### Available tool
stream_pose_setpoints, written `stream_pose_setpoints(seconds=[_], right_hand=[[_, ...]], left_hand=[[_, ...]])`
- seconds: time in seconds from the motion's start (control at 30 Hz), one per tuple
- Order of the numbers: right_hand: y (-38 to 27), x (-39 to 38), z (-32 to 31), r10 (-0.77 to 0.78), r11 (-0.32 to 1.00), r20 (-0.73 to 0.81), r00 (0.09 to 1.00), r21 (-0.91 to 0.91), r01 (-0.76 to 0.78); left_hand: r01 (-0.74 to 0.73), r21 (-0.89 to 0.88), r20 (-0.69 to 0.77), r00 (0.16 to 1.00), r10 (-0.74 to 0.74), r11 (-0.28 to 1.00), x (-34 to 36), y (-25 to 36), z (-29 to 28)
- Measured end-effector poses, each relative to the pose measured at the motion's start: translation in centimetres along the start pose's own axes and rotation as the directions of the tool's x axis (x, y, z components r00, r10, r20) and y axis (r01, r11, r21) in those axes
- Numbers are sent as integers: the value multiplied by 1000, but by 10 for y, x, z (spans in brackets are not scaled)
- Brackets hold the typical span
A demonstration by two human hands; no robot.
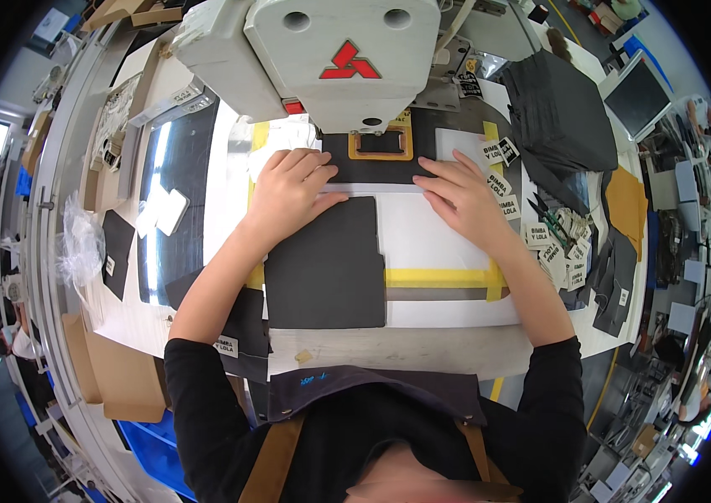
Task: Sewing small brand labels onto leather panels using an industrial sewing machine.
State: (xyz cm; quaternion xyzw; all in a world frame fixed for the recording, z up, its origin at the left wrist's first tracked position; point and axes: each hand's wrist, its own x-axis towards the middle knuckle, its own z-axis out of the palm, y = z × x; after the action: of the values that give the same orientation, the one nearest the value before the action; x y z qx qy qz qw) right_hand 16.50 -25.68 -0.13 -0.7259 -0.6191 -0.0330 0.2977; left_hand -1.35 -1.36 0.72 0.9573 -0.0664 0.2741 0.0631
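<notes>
Under the head of a white industrial sewing machine (343, 59) lies a black fabric piece (382, 173). A brass-coloured rectangular frame (357, 153) presses on it below the needle area. My left hand (293, 193) rests on the piece's left end, fingers slightly bent and laid down, thumb apart and over the edge of a nearer black panel (322, 268). At the right end, my right hand (462, 197) lies with fingers stretched out and tips on the fabric. Neither hand is wrapped round anything. The fingertips partly cover the piece's ends.
Yellow tape (439, 277) crosses the white work surface. On the right are a stack of black fabric pieces (561, 109), loose white labels (537, 235), green-handled snippers (550, 220) and a monitor (639, 94). A cardboard tray (142, 126) and white label pieces (173, 212) lie left.
</notes>
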Motion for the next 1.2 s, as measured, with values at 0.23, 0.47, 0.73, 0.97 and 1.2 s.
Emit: stream_pose_setpoints(seconds=[0.23,0.47,0.73,0.97,1.2], right_hand=[[0,0,-1,40,998,17,999,41,-40],[1,0,-1,66,995,43,997,68,-69],[-1,1,-4,65,997,45,997,39,-67],[-7,0,-10,47,989,-4,999,-138,-47],[-3,-3,-10,3,974,-48,999,-228,-14]], left_hand=[[81,-71,-17,996,-82,994,-6,-5,0],[80,-132,-12,997,-82,988,-10,-8,3],[78,-154,12,997,-77,985,-9,-8,2],[11,-99,-14,1000,-12,995,-9,-9,6],[-10,-28,4,1000,10,1000,-12,-10,5]])
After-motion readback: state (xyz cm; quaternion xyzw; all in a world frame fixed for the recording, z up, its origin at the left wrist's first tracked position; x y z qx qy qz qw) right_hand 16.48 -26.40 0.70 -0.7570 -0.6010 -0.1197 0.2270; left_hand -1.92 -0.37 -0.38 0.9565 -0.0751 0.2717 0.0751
